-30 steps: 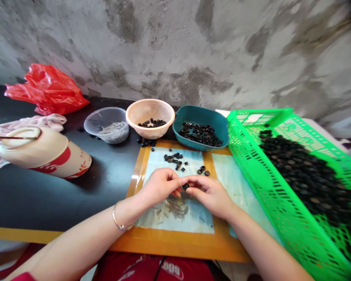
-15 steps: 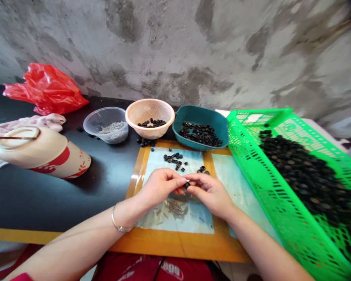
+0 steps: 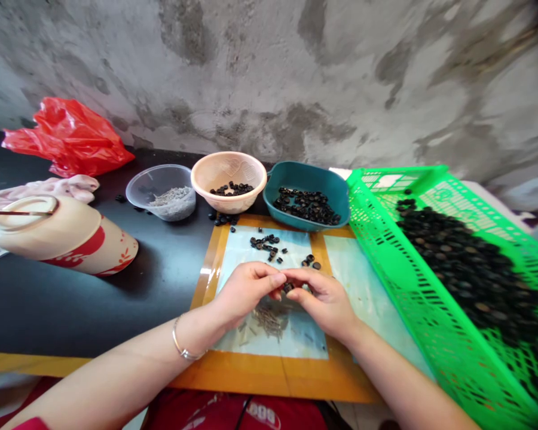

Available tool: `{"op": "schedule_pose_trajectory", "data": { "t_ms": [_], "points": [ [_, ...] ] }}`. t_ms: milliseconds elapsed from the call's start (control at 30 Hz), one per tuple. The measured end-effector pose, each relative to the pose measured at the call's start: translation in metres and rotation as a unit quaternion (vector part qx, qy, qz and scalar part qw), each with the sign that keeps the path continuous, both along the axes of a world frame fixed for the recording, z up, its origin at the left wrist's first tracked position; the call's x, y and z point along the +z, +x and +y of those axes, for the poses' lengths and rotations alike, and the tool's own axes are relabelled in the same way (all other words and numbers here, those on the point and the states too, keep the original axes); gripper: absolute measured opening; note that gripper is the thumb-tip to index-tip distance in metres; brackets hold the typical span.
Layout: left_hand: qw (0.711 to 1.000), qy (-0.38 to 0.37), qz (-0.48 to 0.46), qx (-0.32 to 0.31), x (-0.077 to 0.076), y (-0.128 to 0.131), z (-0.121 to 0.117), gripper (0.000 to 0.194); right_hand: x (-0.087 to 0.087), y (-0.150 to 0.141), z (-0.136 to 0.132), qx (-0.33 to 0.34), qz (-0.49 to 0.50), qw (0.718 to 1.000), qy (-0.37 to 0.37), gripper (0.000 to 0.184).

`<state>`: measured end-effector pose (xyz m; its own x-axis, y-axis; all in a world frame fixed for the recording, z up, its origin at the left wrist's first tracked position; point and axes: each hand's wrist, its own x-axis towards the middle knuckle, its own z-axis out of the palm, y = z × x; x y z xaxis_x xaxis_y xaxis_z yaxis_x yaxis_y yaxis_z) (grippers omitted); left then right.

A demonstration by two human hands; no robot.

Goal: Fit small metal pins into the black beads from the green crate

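Observation:
My left hand (image 3: 251,289) and my right hand (image 3: 320,297) meet fingertip to fingertip over the light blue sheet (image 3: 233,257). Pinched in my right fingers is a small black round part (image 3: 287,287). The left thumb and forefinger press together right beside it; whether they grip anything is hidden. Just below the hands lies a pile of thin metal pins (image 3: 269,322). Beyond the fingers several loose black parts (image 3: 264,242) are scattered on the sheet, with a few more black parts (image 3: 311,261) to the right.
A clear bowl of pins (image 3: 161,206), a pink bowl (image 3: 228,164) and a teal basin (image 3: 307,173) with black parts line the back. A green crate (image 3: 385,286) full of black parts stands right. At left are a cup (image 3: 72,239), a glove (image 3: 49,190) and a red bag (image 3: 69,137).
Both hands keep nearly the same place, with slight finger movement around the black part. The whole view has shifted a little.

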<state>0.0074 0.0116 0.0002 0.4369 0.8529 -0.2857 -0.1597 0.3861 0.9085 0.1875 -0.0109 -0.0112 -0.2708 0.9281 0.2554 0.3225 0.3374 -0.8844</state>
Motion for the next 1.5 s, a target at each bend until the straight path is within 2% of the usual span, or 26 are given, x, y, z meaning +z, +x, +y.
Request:
{"op": "schedule_pose_trajectory", "data": {
  "t_ms": [267,733,933,1133,1400,1500],
  "points": [
    [0.995,-0.056,-0.087,0.004,-0.011,0.005,-0.004,0.036,0.005,0.000,-0.001,0.014,-0.020,0.994,0.104,0.028],
    [0.989,-0.086,-0.115,0.027,-0.013,0.011,-0.008,0.045,-0.002,-0.002,-0.002,0.011,-0.006,0.992,0.126,0.027],
    [0.996,-0.048,-0.066,0.038,-0.015,0.010,-0.010,0.044,0.000,-0.003,0.000,-0.007,-0.033,0.992,0.124,0.028],
    [0.999,0.011,0.001,0.042,-0.013,0.009,-0.011,0.041,-0.002,-0.002,0.000,0.003,-0.040,0.990,0.139,0.026],
    [0.988,0.105,0.116,0.000,-0.009,0.006,-0.013,0.045,0.003,-0.003,-0.003,0.003,-0.037,0.988,0.153,0.010],
    [0.988,0.119,0.099,0.026,-0.009,0.003,-0.013,0.048,0.005,-0.001,-0.003,-0.009,-0.026,0.991,0.134,0.009]
  ]
}}
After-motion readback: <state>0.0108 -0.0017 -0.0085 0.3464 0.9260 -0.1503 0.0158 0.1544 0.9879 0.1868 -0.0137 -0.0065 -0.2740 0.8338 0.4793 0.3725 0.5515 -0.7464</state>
